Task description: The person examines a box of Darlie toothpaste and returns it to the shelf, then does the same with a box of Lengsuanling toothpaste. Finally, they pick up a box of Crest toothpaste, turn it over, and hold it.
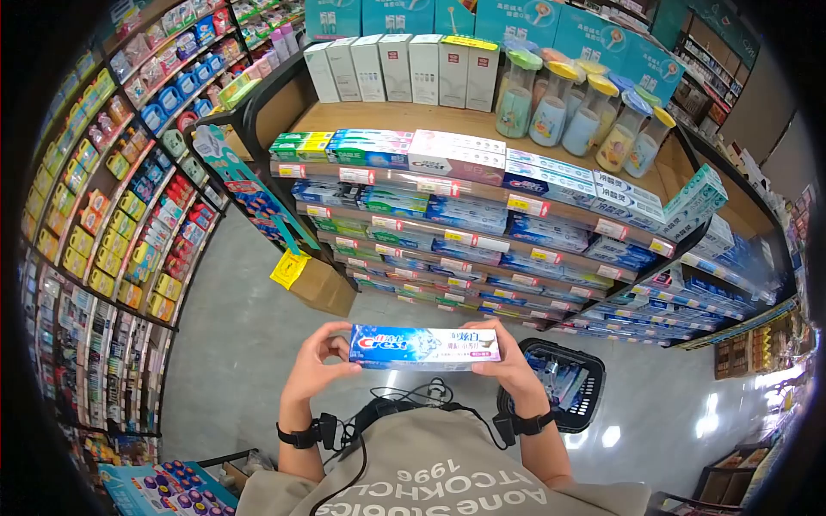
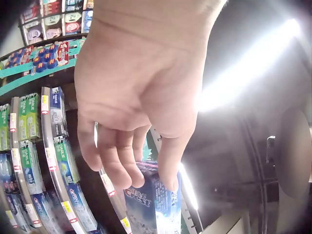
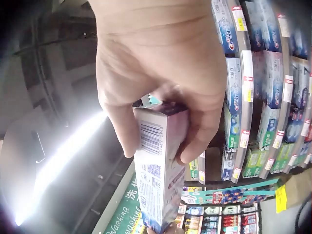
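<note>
A blue and white Crest toothpaste box (image 1: 423, 347) is held level in front of the body, its printed face up in the head view. My left hand (image 1: 322, 361) pinches the blue end between thumb and fingers; the left wrist view shows the thumb on one side of the box (image 2: 152, 200) and fingertips on the other. At the white end, my right hand (image 1: 509, 365) grips the box with the thumb at the near edge. In the right wrist view, a barcode and small print show on the box (image 3: 158, 161) between the right thumb and fingers.
Ahead stands a shelf unit (image 1: 413, 185) with rows of toothpaste boxes, and white cartons (image 1: 396, 69) and lidded bottles (image 1: 551, 112) on top. A black shopping basket (image 1: 594, 404) with packages sits on the floor at right. A brown carton (image 1: 323, 288) stands by the shelf; stocked shelves (image 1: 103, 232) line the left.
</note>
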`<state>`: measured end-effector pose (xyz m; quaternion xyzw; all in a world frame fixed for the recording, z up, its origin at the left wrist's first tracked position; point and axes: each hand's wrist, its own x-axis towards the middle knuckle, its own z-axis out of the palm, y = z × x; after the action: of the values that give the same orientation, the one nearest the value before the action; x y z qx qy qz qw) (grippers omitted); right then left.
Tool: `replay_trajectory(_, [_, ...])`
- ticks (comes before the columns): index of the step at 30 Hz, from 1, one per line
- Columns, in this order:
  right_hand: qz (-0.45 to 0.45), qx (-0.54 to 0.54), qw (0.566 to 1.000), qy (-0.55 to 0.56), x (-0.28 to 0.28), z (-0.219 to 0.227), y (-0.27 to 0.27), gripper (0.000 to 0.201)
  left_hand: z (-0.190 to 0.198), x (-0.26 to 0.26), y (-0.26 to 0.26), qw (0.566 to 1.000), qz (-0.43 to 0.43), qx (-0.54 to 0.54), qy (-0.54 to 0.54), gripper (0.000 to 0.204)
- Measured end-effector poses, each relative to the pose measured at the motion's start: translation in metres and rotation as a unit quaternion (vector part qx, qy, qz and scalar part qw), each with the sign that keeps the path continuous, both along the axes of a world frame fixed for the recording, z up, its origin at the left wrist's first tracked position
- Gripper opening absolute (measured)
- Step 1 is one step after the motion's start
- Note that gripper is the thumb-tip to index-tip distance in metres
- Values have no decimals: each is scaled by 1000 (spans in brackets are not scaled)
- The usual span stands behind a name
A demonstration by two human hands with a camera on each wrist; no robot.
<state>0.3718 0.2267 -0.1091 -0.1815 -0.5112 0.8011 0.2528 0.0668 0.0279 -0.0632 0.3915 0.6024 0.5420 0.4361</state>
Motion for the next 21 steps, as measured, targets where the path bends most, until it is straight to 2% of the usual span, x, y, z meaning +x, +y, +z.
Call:
replay_trajectory(2, [-10,14,1000,7,3,0,8,68,3,5,13,1000,-1,1,-3,68])
replay_trajectory(5, [-7,-21,1000,8,9,11,16,78,5,8,27,1000,-14,4,7,68])
replay_trajectory(8, [10,-40,999,23,16,11,28,77,10,9,41,999,-36,1,32,69])
replay_trajectory(14, [-31,-27,999,36,19,-5,36,72,24,12,66,996,-59,-16,70,71])
replay_trajectory(17, [-35,-79,995,39,22,-2,36,71,25,12,74,995,-68,-21,76,71])
replay_trajectory(20, [-55,-67,995,40,28,-12,36,69,17,14,76,993,-90,-28,77,71])
replay_trajectory(21, [-66,-15,997,23,31,-16,38,69,16,15,79,992,-98,-26,79,70])
